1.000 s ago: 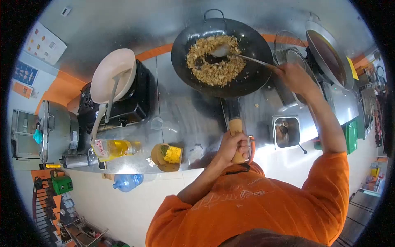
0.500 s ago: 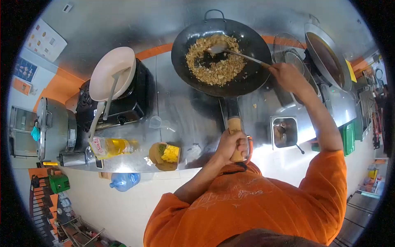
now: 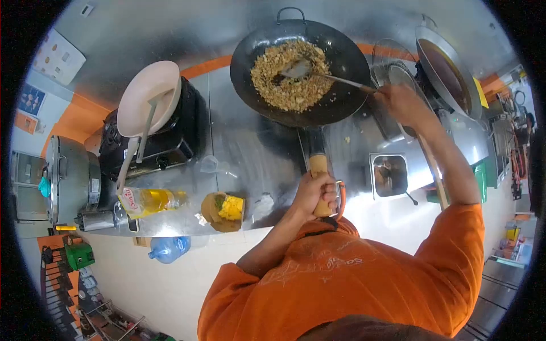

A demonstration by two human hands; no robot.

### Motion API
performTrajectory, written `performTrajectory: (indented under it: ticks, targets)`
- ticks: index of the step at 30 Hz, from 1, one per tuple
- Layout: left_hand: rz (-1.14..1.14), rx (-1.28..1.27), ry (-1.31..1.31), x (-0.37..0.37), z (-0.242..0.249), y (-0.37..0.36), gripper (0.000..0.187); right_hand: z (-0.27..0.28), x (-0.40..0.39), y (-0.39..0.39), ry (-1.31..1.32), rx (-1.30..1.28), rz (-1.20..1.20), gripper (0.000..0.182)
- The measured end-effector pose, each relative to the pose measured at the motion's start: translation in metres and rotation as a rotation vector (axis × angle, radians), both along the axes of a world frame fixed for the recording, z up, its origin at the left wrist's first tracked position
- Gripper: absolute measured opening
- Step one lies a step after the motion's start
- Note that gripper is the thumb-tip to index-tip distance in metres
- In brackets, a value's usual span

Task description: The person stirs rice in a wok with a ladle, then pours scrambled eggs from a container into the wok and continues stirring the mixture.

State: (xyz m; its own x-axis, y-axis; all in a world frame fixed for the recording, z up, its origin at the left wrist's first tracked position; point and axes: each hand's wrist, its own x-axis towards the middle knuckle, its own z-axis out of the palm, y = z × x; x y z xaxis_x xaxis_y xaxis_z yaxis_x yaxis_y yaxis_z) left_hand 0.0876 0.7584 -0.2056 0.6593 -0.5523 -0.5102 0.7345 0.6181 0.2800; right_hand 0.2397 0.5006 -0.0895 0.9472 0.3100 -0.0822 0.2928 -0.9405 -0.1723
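A large black wok (image 3: 352,85) stands at the back of the steel counter, with brown fried rice (image 3: 290,94) spread over its bottom. My left hand (image 3: 314,193) is wrapped round the wok's wooden handle (image 3: 320,165) close to my chest. Over the right rim of the wok, my right hand (image 3: 405,103) is closed on the handle end of a metal spatula (image 3: 347,81). The spatula's blade rests among the rice near the middle. Beside my right forearm a wire strainer (image 3: 395,57) is partly hidden.
To the left a pale frying pan (image 3: 149,94) with a spatula sits on a black gas stove (image 3: 182,145). An oil bottle (image 3: 153,202) and a bowl with yellow food (image 3: 230,208) lie near the front edge. Right are a metal container (image 3: 389,176) and a wide pan (image 3: 446,71).
The spatula's blade has turned, and its flat face shows more clearly in the rice. My right hand has shifted slightly; the whole view has moved a little. Both hands keep their hold.
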Motion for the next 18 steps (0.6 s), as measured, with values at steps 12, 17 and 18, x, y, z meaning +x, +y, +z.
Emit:
performTrajectory:
  ticks: [12, 17, 18]
  targets:
    - [-0.014, 0.056, 0.021, 0.003, 0.005, 0.007, 0.010, 0.101, 0.107, -0.023, -0.490, -0.360, 0.289, 0.028]
    - [-0.018, 0.085, 0.002, 0.004, 0.002, 0.013, 0.012, 0.120, 0.171, -0.037, -0.160, -0.534, 0.065, 0.027]
    - [-0.018, 0.110, 0.028, 0.003, 0.003, 0.014, 0.012, 0.092, 0.195, -0.046, -0.164, -0.470, 0.156, 0.028]
